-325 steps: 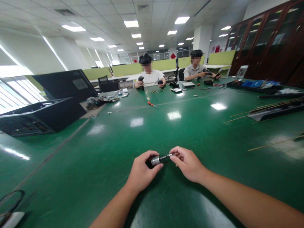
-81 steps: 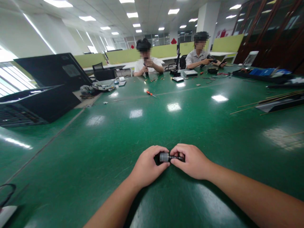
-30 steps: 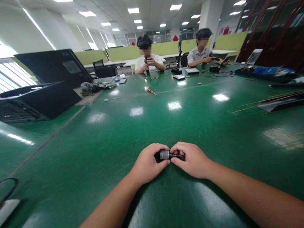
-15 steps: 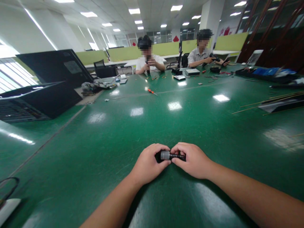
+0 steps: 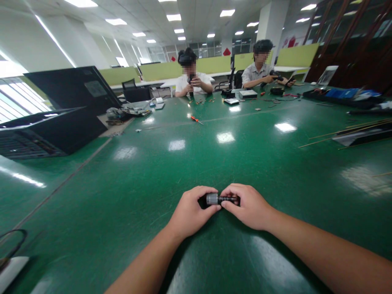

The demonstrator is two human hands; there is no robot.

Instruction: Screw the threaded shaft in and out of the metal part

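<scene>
Between my hands, low over the green tabletop [image 5: 147, 196], lies a small grey and black cylindrical part [image 5: 212, 199]. Its left end is a thick grey barrel; a thinner dark ribbed rod runs to the right. My left hand [image 5: 189, 212] curves around the barrel, thumb below and fingers above. The thumb and fingers of my right hand [image 5: 249, 207] close on the dark rod. Both sets of fingertips almost meet at the middle of the part. My palms and fingers hide its two outer ends.
An orange screwdriver [image 5: 196, 119] lies farther off. Left stands an open black computer case [image 5: 45, 130]; right are thin yellowish rods [image 5: 346, 132] and a black tray [image 5: 337, 98] with blue items. Two people sit across the table, each holding dark objects. A white object [image 5: 14, 273] with a cable lies bottom left.
My hands and the part stay almost where they were. My right thumb sits slightly higher against the dark rod, and the view has shifted a little.
</scene>
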